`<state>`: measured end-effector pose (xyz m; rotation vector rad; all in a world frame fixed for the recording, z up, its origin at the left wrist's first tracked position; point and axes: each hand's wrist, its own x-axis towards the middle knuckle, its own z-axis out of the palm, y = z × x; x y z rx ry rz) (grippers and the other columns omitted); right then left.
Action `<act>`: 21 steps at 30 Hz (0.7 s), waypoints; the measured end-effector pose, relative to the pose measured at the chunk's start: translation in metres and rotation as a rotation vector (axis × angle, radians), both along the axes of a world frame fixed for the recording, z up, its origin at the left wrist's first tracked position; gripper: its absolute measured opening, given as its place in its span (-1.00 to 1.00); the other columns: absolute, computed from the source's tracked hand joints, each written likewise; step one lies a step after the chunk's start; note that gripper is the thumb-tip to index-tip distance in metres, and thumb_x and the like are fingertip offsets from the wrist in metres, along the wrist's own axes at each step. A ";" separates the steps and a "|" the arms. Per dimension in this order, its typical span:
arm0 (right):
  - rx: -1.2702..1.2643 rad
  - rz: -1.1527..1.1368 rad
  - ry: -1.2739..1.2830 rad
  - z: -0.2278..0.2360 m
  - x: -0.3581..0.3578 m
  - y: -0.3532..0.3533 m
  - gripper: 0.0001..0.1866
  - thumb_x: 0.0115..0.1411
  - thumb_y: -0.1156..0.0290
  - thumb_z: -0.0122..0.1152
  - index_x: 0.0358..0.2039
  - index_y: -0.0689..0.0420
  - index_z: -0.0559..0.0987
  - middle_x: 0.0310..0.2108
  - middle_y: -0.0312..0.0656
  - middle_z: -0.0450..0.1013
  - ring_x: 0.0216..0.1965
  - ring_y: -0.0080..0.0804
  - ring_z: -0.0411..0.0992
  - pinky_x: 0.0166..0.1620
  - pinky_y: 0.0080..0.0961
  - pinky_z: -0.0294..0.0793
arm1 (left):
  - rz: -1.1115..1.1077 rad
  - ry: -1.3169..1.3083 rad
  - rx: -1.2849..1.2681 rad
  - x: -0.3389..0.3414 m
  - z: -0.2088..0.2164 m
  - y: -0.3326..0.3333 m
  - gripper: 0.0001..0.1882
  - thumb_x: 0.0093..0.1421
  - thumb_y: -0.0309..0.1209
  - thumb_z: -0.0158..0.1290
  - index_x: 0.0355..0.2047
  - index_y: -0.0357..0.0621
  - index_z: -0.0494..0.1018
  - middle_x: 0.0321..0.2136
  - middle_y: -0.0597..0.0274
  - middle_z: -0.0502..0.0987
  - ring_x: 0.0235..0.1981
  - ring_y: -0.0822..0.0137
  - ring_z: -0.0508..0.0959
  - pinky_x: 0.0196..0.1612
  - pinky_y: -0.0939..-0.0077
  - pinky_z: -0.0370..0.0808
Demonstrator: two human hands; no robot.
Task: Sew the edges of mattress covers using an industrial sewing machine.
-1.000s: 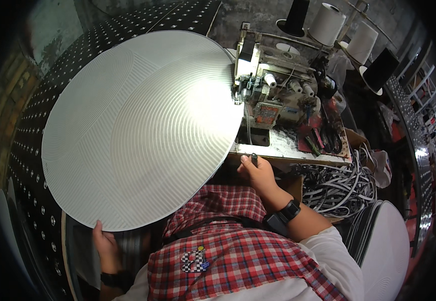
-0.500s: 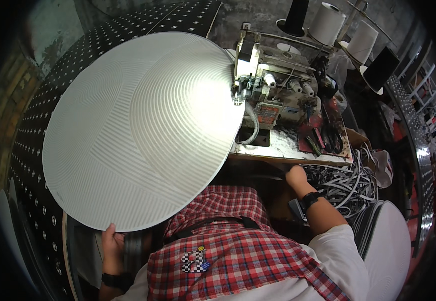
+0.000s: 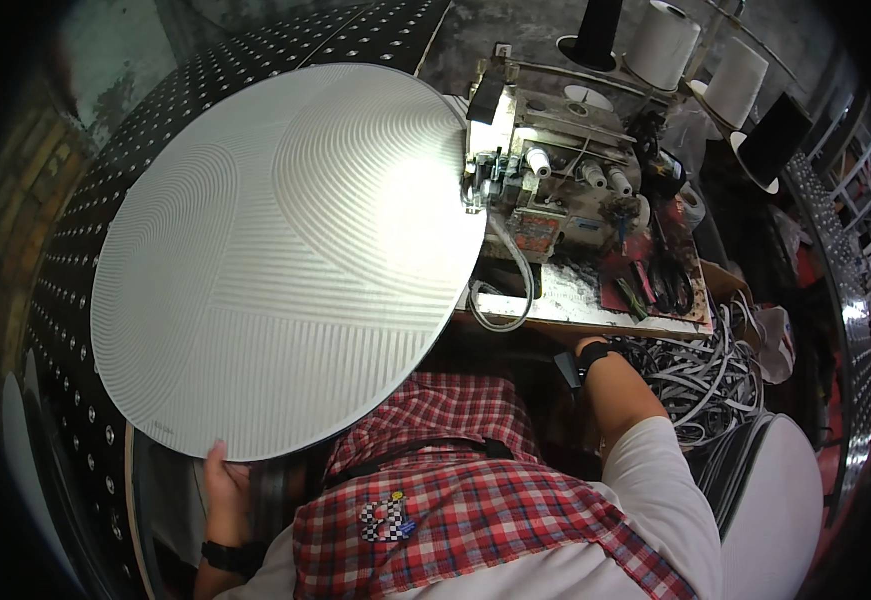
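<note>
A large round grey-white mat [image 3: 245, 300] with ribbed curved patterns lies tilted in front of me, its right edge at the needle area of a sewing machine [image 3: 545, 190]. With the thumb on top and the fingers underneath, my left hand [image 3: 225, 480] grips the mat's near-left rim. A pale strip [image 3: 523, 285] hangs in a loop below the machine head, beside the mat. My right hand [image 3: 583, 345] reaches under the front edge of the machine table [image 3: 575, 318]; its fingers are hidden, so I cannot see what they hold.
Heaped grey and white strips [image 3: 705, 385] lie right of my right arm, above more round mats [image 3: 775, 510]. Thread cones [image 3: 660, 45] stand behind the machine. Tools with red handles [image 3: 645, 280] rest on its table. A black studded surface [image 3: 75, 330] extends left.
The mat has turned under the machine, so its pattern sits differently. The pale strip's loop hangs lower and wider. My right hand has moved left and under the table edge; my left hand stays at the rim.
</note>
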<state>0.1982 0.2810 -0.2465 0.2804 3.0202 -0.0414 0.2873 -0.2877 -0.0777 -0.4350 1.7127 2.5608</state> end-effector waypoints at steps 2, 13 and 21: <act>0.012 -0.002 -0.010 -0.002 0.004 0.008 -0.72 -0.05 0.30 -0.02 -0.42 0.21 0.53 -0.36 0.03 0.43 -0.28 -0.06 0.41 -0.23 -0.31 0.40 | 0.223 0.032 0.107 -0.004 0.003 -0.001 -0.58 0.09 -0.32 -0.12 -0.09 -0.35 0.19 -0.13 0.09 0.35 -0.11 0.26 0.37 -0.05 0.40 0.30; 0.143 -0.136 0.012 0.004 0.081 0.113 -0.72 -0.03 0.29 -0.04 -0.40 0.18 0.54 -0.33 0.01 0.44 -0.26 -0.08 0.41 -0.23 -0.32 0.40 | -0.078 0.022 0.050 0.000 -0.018 0.005 -0.62 0.10 -0.34 -0.17 -0.12 -0.35 0.20 -0.18 0.11 0.36 -0.19 0.26 0.41 -0.13 0.41 0.32; 0.258 -1.141 -0.268 0.078 0.209 0.187 -0.73 0.09 0.39 -0.16 -0.31 0.10 0.54 -0.22 -0.14 0.43 -0.17 -0.22 0.40 -0.26 -0.23 0.41 | 0.242 0.028 0.067 -0.014 0.001 0.010 -0.50 0.08 -0.28 -0.12 -0.03 -0.34 0.15 -0.07 0.07 0.30 -0.09 0.19 0.36 -0.03 0.36 0.28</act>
